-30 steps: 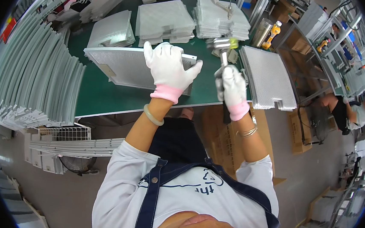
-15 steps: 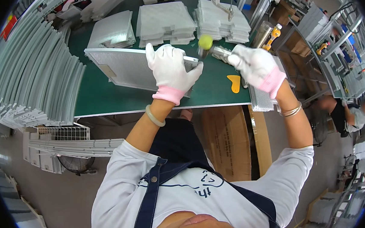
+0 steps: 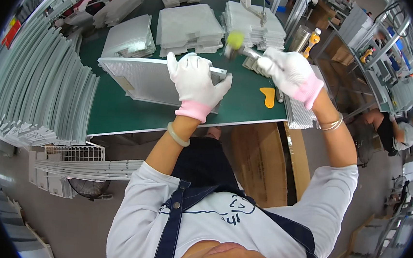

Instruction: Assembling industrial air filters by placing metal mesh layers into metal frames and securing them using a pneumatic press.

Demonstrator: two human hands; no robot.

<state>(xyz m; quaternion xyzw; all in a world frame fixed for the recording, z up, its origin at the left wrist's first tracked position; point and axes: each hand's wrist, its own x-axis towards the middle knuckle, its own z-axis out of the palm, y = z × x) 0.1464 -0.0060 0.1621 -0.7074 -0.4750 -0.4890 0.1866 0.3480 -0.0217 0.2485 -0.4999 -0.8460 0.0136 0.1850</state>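
Note:
My left hand (image 3: pixel 196 83), in a white glove with a pink cuff, grips the right end of a framed mesh panel (image 3: pixel 147 79). The panel stands on its long edge on the green table, its pale frame bar uppermost. My gloved right hand (image 3: pixel 291 73) is closed round the handle of a small hammer (image 3: pixel 235 41). The hammer's yellow-green head is blurred and hangs just beyond the panel's right corner, apart from it. A yellow flat scraper-like piece (image 3: pixel 267 97) lies below my right hand, beside a partly hidden tool handle (image 3: pixel 279 95).
Stacks of mesh sheets (image 3: pixel 189 26) stand along the back of the green table (image 3: pixel 168 121). A tall row of panels (image 3: pixel 40 84) fills the left side. At back right are a metal cup (image 3: pixel 300 38) and a yellow bottle (image 3: pixel 313 42). Cardboard (image 3: pixel 259 162) leans beneath the table.
The hammer head is slightly lower relative to the panel and more blurred. My left hand keeps its hold on the panel, and the whole view has shifted slightly.

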